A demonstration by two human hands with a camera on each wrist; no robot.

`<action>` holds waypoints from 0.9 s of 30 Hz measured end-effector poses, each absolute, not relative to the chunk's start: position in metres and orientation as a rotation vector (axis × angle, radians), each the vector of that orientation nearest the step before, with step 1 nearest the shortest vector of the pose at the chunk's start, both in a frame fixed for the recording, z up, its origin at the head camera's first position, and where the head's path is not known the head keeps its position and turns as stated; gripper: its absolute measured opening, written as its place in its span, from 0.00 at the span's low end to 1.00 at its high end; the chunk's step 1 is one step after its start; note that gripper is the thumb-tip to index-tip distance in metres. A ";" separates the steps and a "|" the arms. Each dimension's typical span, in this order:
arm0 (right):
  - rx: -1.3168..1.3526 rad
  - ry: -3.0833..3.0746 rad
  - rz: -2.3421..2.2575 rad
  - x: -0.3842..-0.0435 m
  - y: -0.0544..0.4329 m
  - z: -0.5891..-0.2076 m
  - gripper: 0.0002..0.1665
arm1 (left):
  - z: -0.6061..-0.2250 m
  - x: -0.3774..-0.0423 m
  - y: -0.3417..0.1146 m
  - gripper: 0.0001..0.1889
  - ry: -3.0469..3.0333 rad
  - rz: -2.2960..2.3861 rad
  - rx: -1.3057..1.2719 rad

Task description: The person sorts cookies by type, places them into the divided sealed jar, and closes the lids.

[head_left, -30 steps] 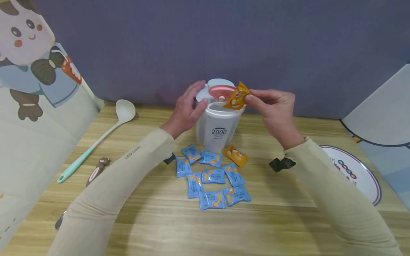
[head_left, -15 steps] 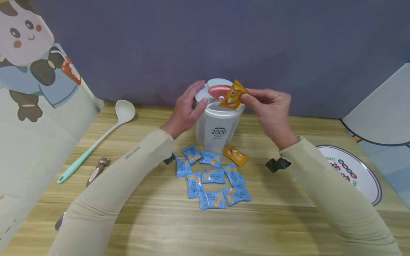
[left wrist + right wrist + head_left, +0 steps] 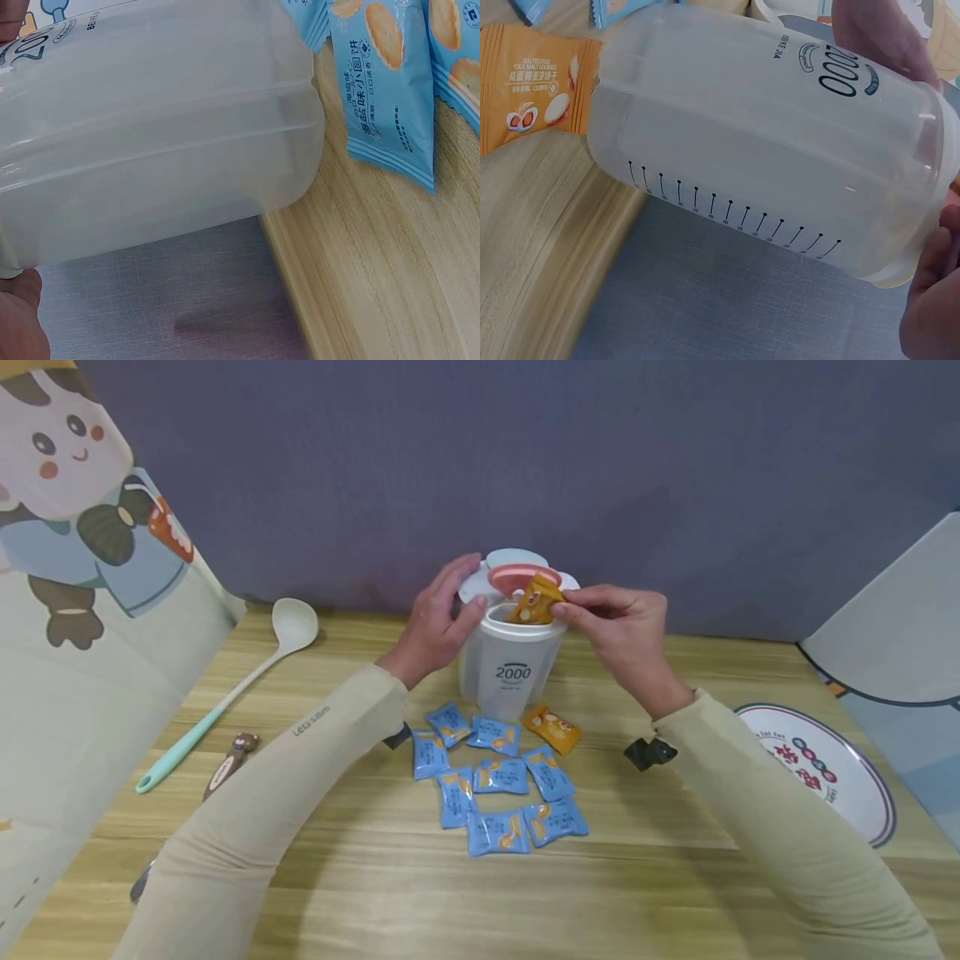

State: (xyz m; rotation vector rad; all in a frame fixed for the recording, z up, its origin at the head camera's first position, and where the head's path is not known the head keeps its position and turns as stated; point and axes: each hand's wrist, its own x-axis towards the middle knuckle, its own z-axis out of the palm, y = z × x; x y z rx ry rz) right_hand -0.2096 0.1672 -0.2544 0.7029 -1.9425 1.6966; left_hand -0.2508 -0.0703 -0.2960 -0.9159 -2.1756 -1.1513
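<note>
A translucent white storage container [image 3: 513, 681] marked 2000 stands near the back of the table, its pink-lined flap [image 3: 516, 578] raised. My left hand [image 3: 435, 625] grips its top at the left, thumb on the front rim and fingers towards the back. Between thumb and fingers, my right hand [image 3: 628, 622] pinches an orange cookie packet [image 3: 538, 603], tilted in the container's opening. Another orange packet [image 3: 552, 727] lies by the container's base. Several blue cookie packets [image 3: 501, 775] are spread in front of it. The right wrist view shows measuring marks on the container's side.
A ladle [image 3: 242, 681] with a mint handle lies at the left, near a brown bear-topped handle [image 3: 228, 762] partly under the left sleeve. At the right, a white plate [image 3: 840, 777] is partly covered by the right sleeve. A grey-blue panel [image 3: 517, 468] rises behind the table.
My right hand has moved left and down, bringing the orange packet from above the rim into the opening. My left hand keeps its place on the container.
</note>
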 end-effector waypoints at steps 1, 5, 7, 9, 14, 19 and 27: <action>0.711 -1.950 1.698 -0.209 0.167 -0.254 0.09 | -0.296 -0.251 -0.070 0.29 -2.173 -1.150 -0.916; 0.726 -1.978 1.703 -0.202 0.164 -0.248 0.09 | -0.297 -0.251 -0.070 0.29 -2.159 -1.148 -0.922; 0.731 -1.989 1.698 -0.197 0.162 -0.244 0.09 | -0.298 -0.251 -0.070 0.29 -2.151 -1.148 -0.927; 0.736 -1.992 1.693 -0.193 0.161 -0.241 0.09 | -0.298 -0.251 -0.070 0.29 -2.145 -1.150 -0.930; 0.749 -1.995 1.660 -0.192 0.160 -0.240 0.06 | -0.298 -0.252 -0.070 0.28 -2.134 -1.163 -0.932; 0.750 -1.981 1.648 -0.193 0.161 -0.241 0.05 | -0.298 -0.252 -0.070 0.28 -2.130 -1.162 -0.932; 0.751 -1.974 1.674 -0.194 0.162 -0.241 0.06 | -0.297 -0.252 -0.070 0.28 -2.120 -1.154 -0.933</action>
